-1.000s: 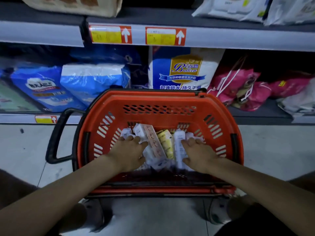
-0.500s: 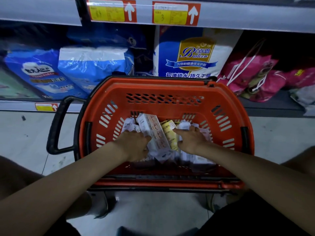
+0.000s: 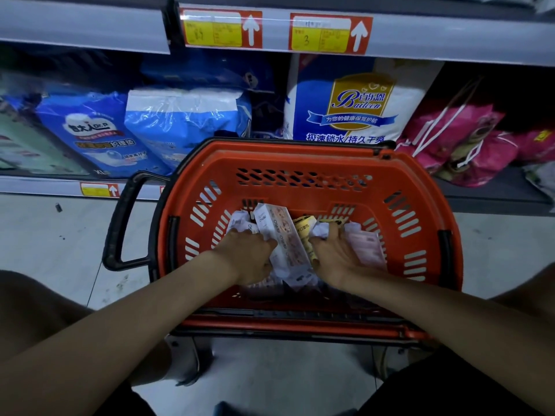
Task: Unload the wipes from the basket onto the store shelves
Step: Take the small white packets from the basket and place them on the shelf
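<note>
An orange basket [image 3: 300,163] stands on the pale floor [image 3: 60,235], close against the bottom shelf [image 3: 486,196], and holds a loose heap of wipe packs [image 3: 280,235]. On that shelf lie two blue packs [image 3: 186,118], a tall blue-and-white pack [image 3: 354,103] and pink bags [image 3: 462,145], side by side.

Both bare forearms reach forward. Left hand [image 3: 249,258], knuckles up, and right hand [image 3: 336,259], palm turned inward, face each other, fingers [image 3: 332,235] curled round wipes [image 3: 279,232] between them.
</note>
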Demonstrator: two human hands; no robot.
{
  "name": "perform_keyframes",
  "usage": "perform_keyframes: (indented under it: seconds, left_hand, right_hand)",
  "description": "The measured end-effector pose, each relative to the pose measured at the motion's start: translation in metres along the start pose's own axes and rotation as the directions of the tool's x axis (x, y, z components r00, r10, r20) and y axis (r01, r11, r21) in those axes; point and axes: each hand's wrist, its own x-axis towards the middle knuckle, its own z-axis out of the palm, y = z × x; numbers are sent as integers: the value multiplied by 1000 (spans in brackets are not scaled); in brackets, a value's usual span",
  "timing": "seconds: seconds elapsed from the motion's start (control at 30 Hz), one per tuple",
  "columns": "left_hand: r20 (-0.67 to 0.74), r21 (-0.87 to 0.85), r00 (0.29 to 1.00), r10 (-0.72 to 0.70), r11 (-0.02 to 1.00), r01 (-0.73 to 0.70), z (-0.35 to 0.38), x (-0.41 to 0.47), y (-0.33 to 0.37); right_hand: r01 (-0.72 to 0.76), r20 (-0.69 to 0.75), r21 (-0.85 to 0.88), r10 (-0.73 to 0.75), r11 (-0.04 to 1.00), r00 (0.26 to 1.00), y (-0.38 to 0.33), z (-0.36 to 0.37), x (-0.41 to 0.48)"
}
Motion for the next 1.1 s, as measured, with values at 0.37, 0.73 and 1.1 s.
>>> perform_keyframes:
  seconds: [0.37, 0.73, 1.1]
  left_hand:
    - [-124, 29, 991, -43, 998, 47, -10, -4, -4]
    - [-183, -895, 948, -260, 444, -51, -40, -9, -12]
    - [-246, -963, 957, -155, -72, -259, -51, -11, 16]
  right_hand:
    - [-59, -220, 466, 181, 883, 959, 11, -25, -12]
    - [300, -321, 946, 244, 122, 915, 14, -128, -64]
    - [229, -153, 933, 268, -279, 951, 21, -146, -68]
